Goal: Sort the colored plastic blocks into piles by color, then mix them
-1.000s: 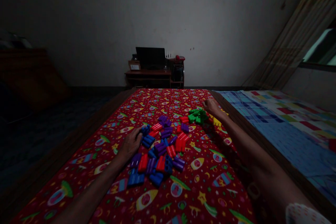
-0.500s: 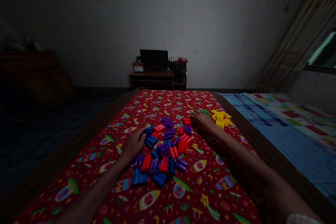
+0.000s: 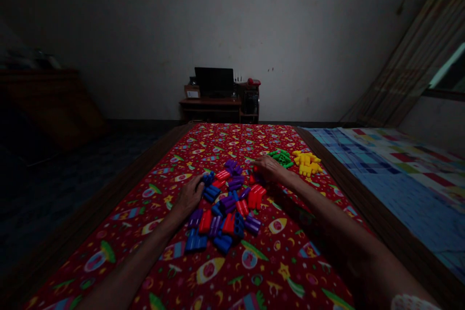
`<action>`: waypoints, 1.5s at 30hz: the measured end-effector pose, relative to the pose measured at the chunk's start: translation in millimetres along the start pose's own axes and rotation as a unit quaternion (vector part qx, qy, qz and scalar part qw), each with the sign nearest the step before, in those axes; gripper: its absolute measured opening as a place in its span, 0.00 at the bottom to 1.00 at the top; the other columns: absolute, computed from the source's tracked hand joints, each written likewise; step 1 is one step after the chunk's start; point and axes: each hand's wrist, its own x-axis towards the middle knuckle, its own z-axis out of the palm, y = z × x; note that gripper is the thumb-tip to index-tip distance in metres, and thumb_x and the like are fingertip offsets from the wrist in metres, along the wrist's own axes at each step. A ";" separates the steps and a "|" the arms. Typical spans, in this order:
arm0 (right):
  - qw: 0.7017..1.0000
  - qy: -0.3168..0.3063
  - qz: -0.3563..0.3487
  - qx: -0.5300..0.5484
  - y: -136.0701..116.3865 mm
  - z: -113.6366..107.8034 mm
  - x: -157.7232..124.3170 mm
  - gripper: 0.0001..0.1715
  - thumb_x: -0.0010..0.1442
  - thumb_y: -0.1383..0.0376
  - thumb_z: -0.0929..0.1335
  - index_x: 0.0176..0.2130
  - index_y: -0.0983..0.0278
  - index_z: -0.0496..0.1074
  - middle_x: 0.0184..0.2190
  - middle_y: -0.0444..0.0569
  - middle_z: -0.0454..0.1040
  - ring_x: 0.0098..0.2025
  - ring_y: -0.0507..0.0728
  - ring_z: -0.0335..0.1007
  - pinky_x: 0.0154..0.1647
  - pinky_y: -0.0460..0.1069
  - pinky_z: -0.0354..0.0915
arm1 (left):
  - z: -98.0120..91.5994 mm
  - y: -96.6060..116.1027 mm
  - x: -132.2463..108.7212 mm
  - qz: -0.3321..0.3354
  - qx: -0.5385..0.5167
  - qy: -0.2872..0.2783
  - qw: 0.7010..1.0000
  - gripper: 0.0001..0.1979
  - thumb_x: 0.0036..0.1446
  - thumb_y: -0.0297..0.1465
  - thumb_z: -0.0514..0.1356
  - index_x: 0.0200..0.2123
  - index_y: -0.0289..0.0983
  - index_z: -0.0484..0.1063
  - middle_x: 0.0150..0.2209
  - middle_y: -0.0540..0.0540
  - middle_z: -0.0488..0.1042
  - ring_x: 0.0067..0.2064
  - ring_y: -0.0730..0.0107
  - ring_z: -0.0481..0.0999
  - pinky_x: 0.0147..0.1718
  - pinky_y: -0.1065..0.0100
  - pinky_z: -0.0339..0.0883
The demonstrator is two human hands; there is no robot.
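Blue, purple and red plastic toy blocks shaped like joined tubes lie in a loose spread on the red cloth. My left hand is at the left edge of this spread, its fingers curled against a blue block. Another blue block lies just below it. My right hand reaches to the far right side of the spread, fingers closed over a red block that it partly hides. Just beyond that hand is a pile of green blocks, and a yellow pile lies to its right.
A patterned red cloth covers the table or bed in front of me. Beyond it stands a desk with a black monitor. To the right lies a bed surface with a blue checked sheet. A wooden cabinet stands left.
My right hand has moved left and slightly nearer, from beside the green pile onto the red block, uncovering the green blocks. The left hand stays at the blue block.
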 end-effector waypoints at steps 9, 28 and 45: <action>0.982 0.100 0.109 0.115 -3.1 -8.7 -115.1 0.28 0.59 0.66 0.65 0.59 0.65 0.65 0.51 0.59 0.74 0.50 0.62 0.70 0.49 0.54 0.65 | 4.4 -2.6 4.7 0.005 -0.001 0.005 1.000 0.21 0.56 0.36 0.47 0.46 0.36 0.73 0.46 0.41 0.78 0.49 0.58 0.76 0.51 0.57 0.69; 0.982 0.083 0.097 0.141 -64.0 -14.0 -101.5 0.16 0.65 0.64 0.63 0.50 0.65 0.72 0.44 0.55 0.76 0.44 0.56 0.71 0.45 0.48 0.64 | 2.1 1.1 7.8 0.004 0.008 0.010 1.000 0.20 0.54 0.36 0.48 0.44 0.36 0.72 0.48 0.40 0.77 0.51 0.56 0.75 0.52 0.58 0.68; 0.938 0.139 0.307 0.081 -5.6 -20.2 -150.3 0.14 0.62 0.64 0.64 0.42 0.66 0.77 0.38 0.56 0.79 0.40 0.58 0.74 0.39 0.48 0.64 | 2.7 -3.7 9.7 0.017 0.021 -0.016 1.000 0.21 0.55 0.35 0.47 0.47 0.34 0.72 0.44 0.40 0.78 0.47 0.55 0.76 0.49 0.57 0.69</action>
